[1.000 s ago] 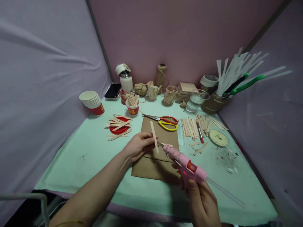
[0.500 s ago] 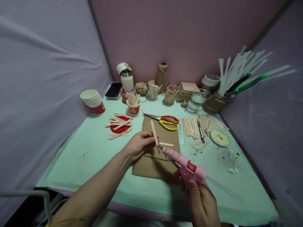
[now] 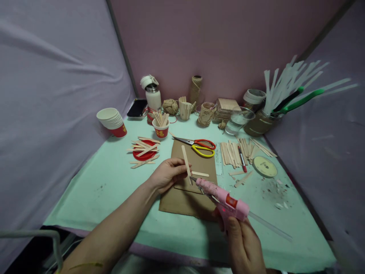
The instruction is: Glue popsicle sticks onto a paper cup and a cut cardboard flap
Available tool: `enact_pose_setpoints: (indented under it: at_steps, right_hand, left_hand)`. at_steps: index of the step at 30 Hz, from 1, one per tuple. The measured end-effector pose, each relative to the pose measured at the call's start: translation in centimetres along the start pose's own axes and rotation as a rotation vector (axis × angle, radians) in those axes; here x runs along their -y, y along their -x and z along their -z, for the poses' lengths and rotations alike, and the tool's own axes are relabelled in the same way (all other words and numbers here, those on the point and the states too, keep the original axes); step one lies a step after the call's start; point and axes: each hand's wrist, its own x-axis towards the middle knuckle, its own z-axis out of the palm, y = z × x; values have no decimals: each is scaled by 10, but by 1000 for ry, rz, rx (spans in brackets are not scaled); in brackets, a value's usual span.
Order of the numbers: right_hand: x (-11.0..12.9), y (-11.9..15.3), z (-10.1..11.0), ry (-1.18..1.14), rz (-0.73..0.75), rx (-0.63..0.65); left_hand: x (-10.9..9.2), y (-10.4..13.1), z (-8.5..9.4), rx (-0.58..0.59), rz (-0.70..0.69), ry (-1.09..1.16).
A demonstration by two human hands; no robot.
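Over the brown cardboard [image 3: 179, 203], my left hand [image 3: 170, 175] pinches a wooden craft stick [image 3: 186, 158] that slants upward. My right hand [image 3: 241, 236] is wrapped round the handle of a pink glue gun [image 3: 221, 198]; its dark nozzle is at the lower part of the stick, and a clear glue rod sticks out of its back. Another craft stick [image 3: 200, 174] lies flat on the cardboard, just right of my left fingertips. Scissors [image 3: 196, 144] with one red and one yellow handle rest across the cardboard's far end.
Left are a red plate [image 3: 145, 156] under sticks, a paper cup [image 3: 161, 132] of sticks and stacked cups [image 3: 110, 118]. Right lie loose sticks [image 3: 230, 154], a marker and a round lid [image 3: 265, 166]. Behind stand a bottle [image 3: 153, 97], twine, a water cup [image 3: 236, 123] and a jar of glue rods [image 3: 259, 123].
The glue gun has shifted very slightly to the right and down along the stick. My left hand and its stick have hardly moved.
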Motion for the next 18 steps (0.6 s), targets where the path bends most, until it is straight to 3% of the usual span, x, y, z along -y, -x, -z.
enact_pose_setpoints:
  at_steps: [12, 18]
  right_hand:
    - [2, 1, 2, 27, 14, 13]
    - [4, -5, 19, 100, 77, 67]
  left_hand:
    - [-2, 0, -1, -17, -14, -22]
    - [-3, -1, 0, -28, -61, -46]
